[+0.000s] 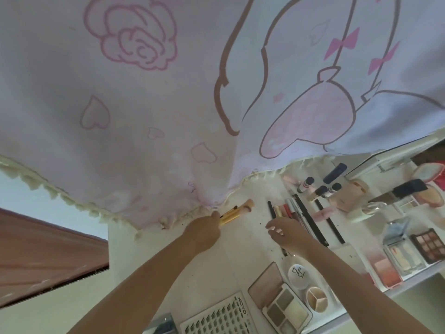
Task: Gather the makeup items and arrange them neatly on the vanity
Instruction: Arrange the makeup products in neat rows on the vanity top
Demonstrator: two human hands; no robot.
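My left hand (203,231) grips a bunch of yellow-handled makeup brushes (232,214), their tips pointing up and right toward the curtain hem. One pink brush head (321,204) sticks out furthest. My right hand (287,233) hovers with loosely curved fingers and holds nothing, just below a row of pencils and lip sticks (292,210) lying side by side on the white vanity top (240,256). Small bottles (320,189) stand beyond that row.
A pink printed curtain (168,104) with a fringed hem hangs over the back of the vanity. Eyeshadow palettes (427,244), a blush (385,271), compacts (286,307), a round jar (298,273) and a lash tray (219,317) lie at the right and front. A brown surface (48,256) lies left.
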